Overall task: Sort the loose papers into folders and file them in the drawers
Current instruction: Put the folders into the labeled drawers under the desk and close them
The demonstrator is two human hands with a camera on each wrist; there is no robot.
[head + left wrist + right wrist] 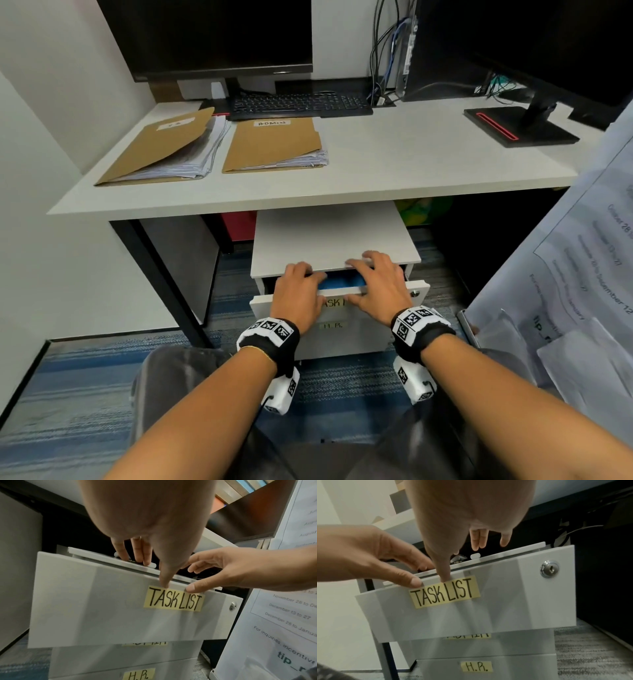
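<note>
A white drawer cabinet point(329, 233) stands under the desk. Its top drawer point(419, 291), labelled TASK LIST point(173, 599), is pulled out a little, and something blue point(339, 283) shows in the gap. My left hand point(301, 287) lies over the drawer's top edge, thumb on the label, straight fingers reaching to the cabinet's top edge. Beside it my right hand point(376, 284) lies the same way, thumb point(192, 588) on the drawer front, fingers on the cabinet top. Neither hand holds a paper. Two brown folders point(164, 147) point(274, 144) stuffed with papers lie on the desk.
A lower drawer is labelled H.R. point(476, 666). On the desk stand a keyboard point(298, 102), a monitor point(219, 34) and a second monitor's stand point(520, 126). Printed sheets point(582, 274) hang close at my right. A black desk leg point(161, 281) stands left of the cabinet.
</note>
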